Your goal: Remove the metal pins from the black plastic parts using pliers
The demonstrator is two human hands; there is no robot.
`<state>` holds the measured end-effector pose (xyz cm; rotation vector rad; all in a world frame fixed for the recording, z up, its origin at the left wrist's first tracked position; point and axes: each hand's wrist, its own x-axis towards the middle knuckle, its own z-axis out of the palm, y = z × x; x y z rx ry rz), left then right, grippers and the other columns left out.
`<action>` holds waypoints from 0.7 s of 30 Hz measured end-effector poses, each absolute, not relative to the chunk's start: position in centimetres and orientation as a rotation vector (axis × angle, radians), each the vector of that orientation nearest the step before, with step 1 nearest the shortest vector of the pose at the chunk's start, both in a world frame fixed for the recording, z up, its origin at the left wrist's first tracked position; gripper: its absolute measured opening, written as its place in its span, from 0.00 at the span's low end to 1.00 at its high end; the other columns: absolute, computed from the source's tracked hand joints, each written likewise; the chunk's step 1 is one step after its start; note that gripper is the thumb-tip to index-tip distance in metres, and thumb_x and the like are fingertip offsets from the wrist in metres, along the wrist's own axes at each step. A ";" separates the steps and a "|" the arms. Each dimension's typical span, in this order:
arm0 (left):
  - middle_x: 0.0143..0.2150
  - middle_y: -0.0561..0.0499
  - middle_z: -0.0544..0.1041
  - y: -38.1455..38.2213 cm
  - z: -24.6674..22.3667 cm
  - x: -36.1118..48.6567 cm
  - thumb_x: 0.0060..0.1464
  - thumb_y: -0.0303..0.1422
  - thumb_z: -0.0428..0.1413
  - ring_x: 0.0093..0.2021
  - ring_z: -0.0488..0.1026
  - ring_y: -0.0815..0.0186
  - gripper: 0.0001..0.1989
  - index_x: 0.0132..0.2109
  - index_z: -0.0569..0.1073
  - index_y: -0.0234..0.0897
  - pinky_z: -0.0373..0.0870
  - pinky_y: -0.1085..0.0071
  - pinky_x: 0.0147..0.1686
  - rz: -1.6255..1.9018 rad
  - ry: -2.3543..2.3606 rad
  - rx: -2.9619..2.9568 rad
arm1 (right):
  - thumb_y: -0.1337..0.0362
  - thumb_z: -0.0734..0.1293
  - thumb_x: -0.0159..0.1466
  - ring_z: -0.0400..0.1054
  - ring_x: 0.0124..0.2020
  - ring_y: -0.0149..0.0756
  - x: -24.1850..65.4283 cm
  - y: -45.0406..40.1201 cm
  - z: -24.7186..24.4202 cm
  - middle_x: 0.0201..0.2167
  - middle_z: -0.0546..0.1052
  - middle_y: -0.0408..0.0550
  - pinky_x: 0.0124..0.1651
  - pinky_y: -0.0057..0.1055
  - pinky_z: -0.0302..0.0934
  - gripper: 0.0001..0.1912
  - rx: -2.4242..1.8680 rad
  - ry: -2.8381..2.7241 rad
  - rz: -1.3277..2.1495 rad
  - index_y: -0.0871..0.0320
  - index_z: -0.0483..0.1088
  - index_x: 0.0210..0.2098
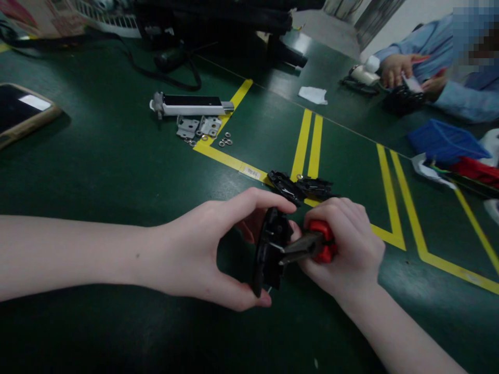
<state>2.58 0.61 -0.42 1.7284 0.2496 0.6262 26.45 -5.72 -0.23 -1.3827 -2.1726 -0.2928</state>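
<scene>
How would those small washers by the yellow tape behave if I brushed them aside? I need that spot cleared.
The washers look like thin, flat metal rings, so they would probably slide rather than roll on the smooth green table. They lie loose and scattered, so a push would likely spread them further. Being so small, they seem hard to pinch up singly.

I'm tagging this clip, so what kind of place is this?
Probably a workshop assembly bench: a green table marked with yellow tape lines, loose washers and metal brackets, and red-handled pliers working a black plastic part.
</scene>
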 end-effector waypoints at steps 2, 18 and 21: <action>0.58 0.46 0.79 0.6 -0.5 2.6 0.52 0.31 0.70 0.55 0.80 0.58 0.39 0.66 0.62 0.42 0.78 0.64 0.55 0.651 0.240 1.737 | 0.66 0.68 0.64 0.62 0.28 0.35 26.5 -5.8 -0.2 0.26 0.67 0.42 0.34 0.36 0.55 0.09 -1.371 -2.162 -0.295 0.53 0.62 0.32; 0.57 0.47 0.79 0.6 0.2 2.5 0.48 0.24 0.72 0.56 0.78 0.61 0.42 0.65 0.61 0.40 0.76 0.69 0.52 0.517 0.232 1.726 | 0.69 0.67 0.65 0.62 0.26 0.33 26.4 -5.9 -0.1 0.24 0.66 0.40 0.32 0.36 0.57 0.11 -1.354 -2.217 -0.297 0.53 0.60 0.31; 0.57 0.48 0.79 0.7 0.1 2.5 0.48 0.25 0.72 0.55 0.79 0.62 0.41 0.64 0.62 0.40 0.76 0.70 0.52 0.505 0.216 1.727 | 0.70 0.66 0.66 0.62 0.26 0.33 26.4 -5.8 -0.2 0.24 0.67 0.41 0.32 0.36 0.57 0.11 -1.345 -2.229 -0.319 0.53 0.60 0.31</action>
